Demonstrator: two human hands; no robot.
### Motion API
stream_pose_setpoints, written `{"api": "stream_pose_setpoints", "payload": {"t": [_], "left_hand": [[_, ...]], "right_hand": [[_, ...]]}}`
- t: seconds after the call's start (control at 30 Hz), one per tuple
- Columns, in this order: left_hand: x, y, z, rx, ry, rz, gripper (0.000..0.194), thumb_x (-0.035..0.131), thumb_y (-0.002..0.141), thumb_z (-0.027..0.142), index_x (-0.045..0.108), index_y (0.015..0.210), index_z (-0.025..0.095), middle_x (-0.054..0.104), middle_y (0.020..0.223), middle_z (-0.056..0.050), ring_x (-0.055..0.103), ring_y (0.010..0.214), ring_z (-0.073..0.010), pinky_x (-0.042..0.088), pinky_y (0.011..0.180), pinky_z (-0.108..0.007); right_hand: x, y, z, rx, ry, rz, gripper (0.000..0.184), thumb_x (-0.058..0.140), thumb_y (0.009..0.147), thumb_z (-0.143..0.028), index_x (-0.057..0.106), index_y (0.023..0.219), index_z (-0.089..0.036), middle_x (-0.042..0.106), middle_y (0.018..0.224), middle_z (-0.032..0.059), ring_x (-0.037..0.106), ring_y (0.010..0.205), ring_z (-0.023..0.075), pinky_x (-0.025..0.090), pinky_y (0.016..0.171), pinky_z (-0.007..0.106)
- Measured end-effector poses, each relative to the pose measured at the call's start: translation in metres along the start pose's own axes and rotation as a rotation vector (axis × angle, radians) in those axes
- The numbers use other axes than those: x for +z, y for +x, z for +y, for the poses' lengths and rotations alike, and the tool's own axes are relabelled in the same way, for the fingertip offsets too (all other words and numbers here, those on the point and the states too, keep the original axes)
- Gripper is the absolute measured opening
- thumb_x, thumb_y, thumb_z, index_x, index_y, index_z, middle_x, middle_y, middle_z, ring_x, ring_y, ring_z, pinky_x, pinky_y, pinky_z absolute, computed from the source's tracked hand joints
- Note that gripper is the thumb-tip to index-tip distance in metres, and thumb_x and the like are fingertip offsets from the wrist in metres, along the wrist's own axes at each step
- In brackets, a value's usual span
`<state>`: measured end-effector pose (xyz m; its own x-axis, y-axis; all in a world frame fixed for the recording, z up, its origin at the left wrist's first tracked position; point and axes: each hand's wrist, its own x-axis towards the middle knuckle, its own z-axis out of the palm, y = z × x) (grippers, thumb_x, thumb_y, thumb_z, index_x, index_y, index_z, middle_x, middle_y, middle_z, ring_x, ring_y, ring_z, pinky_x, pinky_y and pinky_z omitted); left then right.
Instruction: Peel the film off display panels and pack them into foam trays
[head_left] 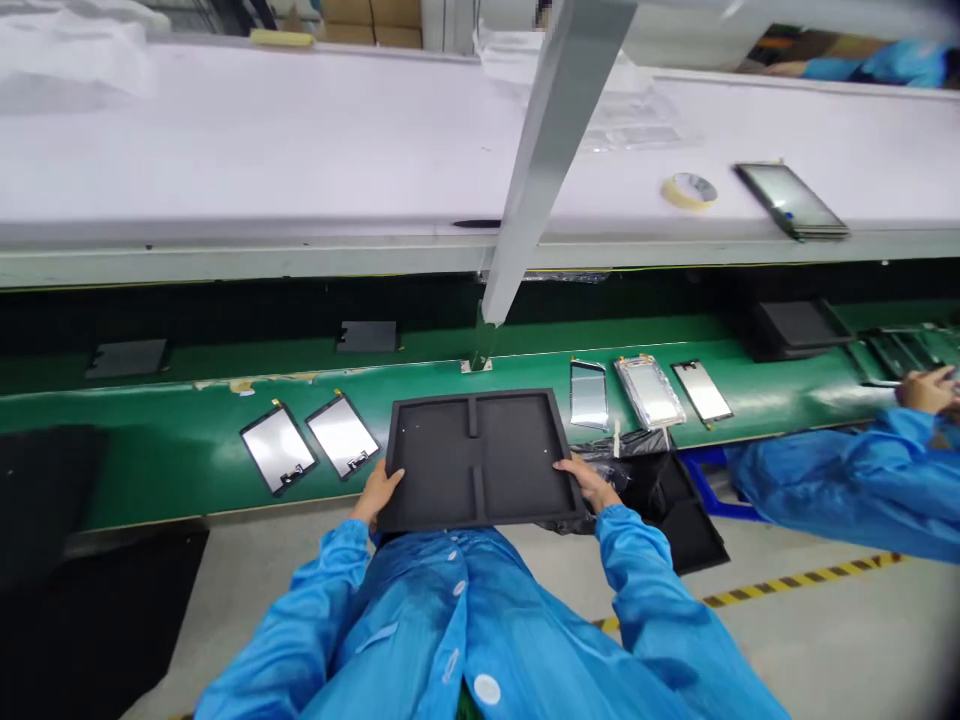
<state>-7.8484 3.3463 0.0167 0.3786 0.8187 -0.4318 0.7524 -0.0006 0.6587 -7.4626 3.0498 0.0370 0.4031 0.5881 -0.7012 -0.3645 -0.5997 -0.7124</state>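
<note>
The left hand and right hand are clamped on the sides of a dark foam tray, held at the near edge of the green table. It looks light and fairly stiff, best held by those side edges.

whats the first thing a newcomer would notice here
The black foam tray stands out at the centre, gripped by the left hand and right hand over the edge of a green conveyor belt. Glossy glass display panels lie on the belt either side of it, and a co-worker's blue sleeve fills the right edge.
</note>
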Motion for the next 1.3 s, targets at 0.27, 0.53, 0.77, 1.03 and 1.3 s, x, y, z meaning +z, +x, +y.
{"api": "stream_pose_setpoints", "payload": {"t": [0.27, 0.53, 0.77, 1.03, 1.3], "left_hand": [[0.068, 0.022, 0.008, -0.031, 0.091, 0.267, 0.045, 0.056, 0.087, 0.019, 0.057, 0.129, 0.004, 0.057, 0.127, -0.024, 0.050, 0.128, -0.0365, 0.038, 0.113, -0.050], [0.032, 0.027, -0.018, -0.062, 0.067, 0.526, 0.037, 0.049, 0.096, 0.027, 0.058, 0.130, 0.013, 0.055, 0.131, -0.018, 0.049, 0.130, -0.0303, 0.040, 0.113, -0.046], [-0.017, 0.068, -0.047, -0.263, 0.087, 0.686, 0.056, 0.067, 0.086, 0.032, 0.050, 0.133, 0.006, 0.051, 0.132, -0.026, 0.049, 0.123, -0.0400, 0.044, 0.100, -0.053], [-0.043, 0.094, -0.030, -0.613, 0.120, 0.562, 0.076, 0.081, 0.075, 0.046, 0.047, 0.130, 0.008, 0.057, 0.127, -0.025, 0.051, 0.122, -0.0384, 0.040, 0.099, -0.047], [-0.054, 0.106, -0.030, -0.754, -0.112, 0.524, 0.069, 0.088, 0.067, 0.040, 0.051, 0.117, 0.011, 0.058, 0.131, -0.027, 0.051, 0.128, -0.0405, 0.038, 0.104, -0.052]], "right_hand": [[0.025, 0.070, -0.029, -0.350, -1.067, 0.532, 0.056, 0.052, 0.087, -0.018, 0.051, 0.141, -0.003, 0.051, 0.145, 0.0297, 0.049, 0.133, 0.0379, 0.036, 0.115, 0.053], [0.230, 0.135, -0.160, -0.991, -1.264, -0.029, 0.053, 0.041, 0.097, -0.023, 0.047, 0.149, -0.014, 0.047, 0.153, 0.0166, 0.045, 0.141, 0.0271, 0.038, 0.118, 0.045], [0.386, 0.265, -0.272, -0.728, -1.728, 0.012, 0.070, 0.043, 0.089, -0.002, 0.035, 0.158, -0.012, 0.024, 0.165, 0.0248, 0.027, 0.153, 0.0342, 0.031, 0.119, 0.050], [0.415, 0.303, -0.275, -0.683, -1.867, 0.049, 0.071, 0.050, 0.092, -0.015, 0.028, 0.159, -0.005, 0.032, 0.154, 0.0394, 0.036, 0.144, 0.0460, 0.033, 0.110, 0.066], [0.379, 0.274, -0.323, -0.726, -1.726, 0.186, 0.046, 0.034, 0.097, -0.011, 0.049, 0.141, -0.011, 0.067, 0.119, 0.0225, 0.066, 0.111, 0.0280, 0.051, 0.096, 0.041]]}}
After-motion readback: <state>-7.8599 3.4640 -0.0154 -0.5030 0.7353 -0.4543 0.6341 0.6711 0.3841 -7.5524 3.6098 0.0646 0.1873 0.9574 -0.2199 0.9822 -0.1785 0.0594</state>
